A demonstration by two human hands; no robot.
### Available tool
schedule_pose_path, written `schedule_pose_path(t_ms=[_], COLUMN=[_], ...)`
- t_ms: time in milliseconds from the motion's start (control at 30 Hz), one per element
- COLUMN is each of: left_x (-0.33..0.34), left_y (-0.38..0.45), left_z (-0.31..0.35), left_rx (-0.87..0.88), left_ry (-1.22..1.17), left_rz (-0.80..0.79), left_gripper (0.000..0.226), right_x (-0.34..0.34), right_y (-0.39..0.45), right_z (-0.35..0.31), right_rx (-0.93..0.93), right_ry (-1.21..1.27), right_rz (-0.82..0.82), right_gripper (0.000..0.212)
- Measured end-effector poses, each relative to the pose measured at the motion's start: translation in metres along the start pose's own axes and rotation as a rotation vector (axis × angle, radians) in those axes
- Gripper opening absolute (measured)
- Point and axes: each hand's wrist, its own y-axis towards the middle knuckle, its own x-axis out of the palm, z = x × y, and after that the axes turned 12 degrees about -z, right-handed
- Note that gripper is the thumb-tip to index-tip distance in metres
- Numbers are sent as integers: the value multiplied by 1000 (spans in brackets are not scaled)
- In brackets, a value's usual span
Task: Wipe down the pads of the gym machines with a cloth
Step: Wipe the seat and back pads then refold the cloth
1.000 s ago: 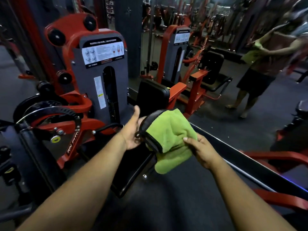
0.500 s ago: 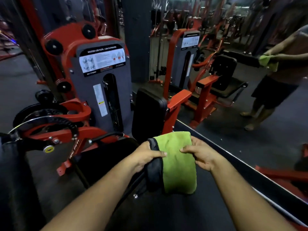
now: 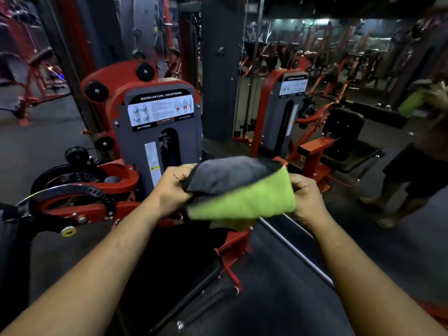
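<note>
Fingers of left hand (image 3: 172, 187) curl tight round the left end of the cloth (image 3: 242, 190), gripping it at the dark-edged corner. Fingers of right hand (image 3: 306, 195) curl round the right end the same way, knuckles up. Both hands hold the cloth off the machine, stretched between them at mid-frame.

Head view, only one:
- Cloth is two-sided: grey face on top toward the left hand, lime-green face folded below and toward the right hand. A small green flap hangs under the lower edge.
- Cloth sits directly above a black seat pad (image 3: 194, 258) on the red frame of the near machine; cannot tell if the hanging flap touches the pad.
- Just behind the hands: weight stack housing (image 3: 160, 132), grey panel in a red frame, instruction placard reading "SEATED LEG CURL / LEG EXTENSION" at its top.
- Left of the housing: black cam wheel (image 3: 72, 187) with a slotted adjuster arc and a yellow pin knob at its lower edge.
- Right half of frame is a mirror (image 3: 388, 238), its metal bottom edge running diagonally from under the cloth toward the lower right.
- Mirror shows the same machine, a black back pad, and a blurred standing person holding a green cloth at the upper right edge.
- Floor is dark rubber.
</note>
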Motion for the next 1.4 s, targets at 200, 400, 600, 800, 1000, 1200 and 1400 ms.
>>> schedule_pose_path(t_ms=[200,400,600,800,1000,1200,1400], left_x=[-5,4,-38,-32,25,63,76], left_y=[11,7,28,63,44,18,34], left_z=[-45,-90,-72,-93,-148,-193,-212], left_rx=[-246,-623,110,-205,-758,-818,-845], left_ry=[-378,-672,-9,-368,-1012,-1021,-642], left_rz=[79,42,-11,53,136,148,-109], left_gripper=[37,19,31,27,41,62,69], right_x=[18,54,33,27,8,-8,0], right_y=[23,27,39,76,84,91,135], right_z=[27,38,16,36,106,181,209], right_rx=[297,432,135,207,476,731,725], right_ry=[30,343,96,186,432,398,240], right_rz=[-52,105,181,251,108,79,-62], right_gripper=[24,18,43,22,14,22,26])
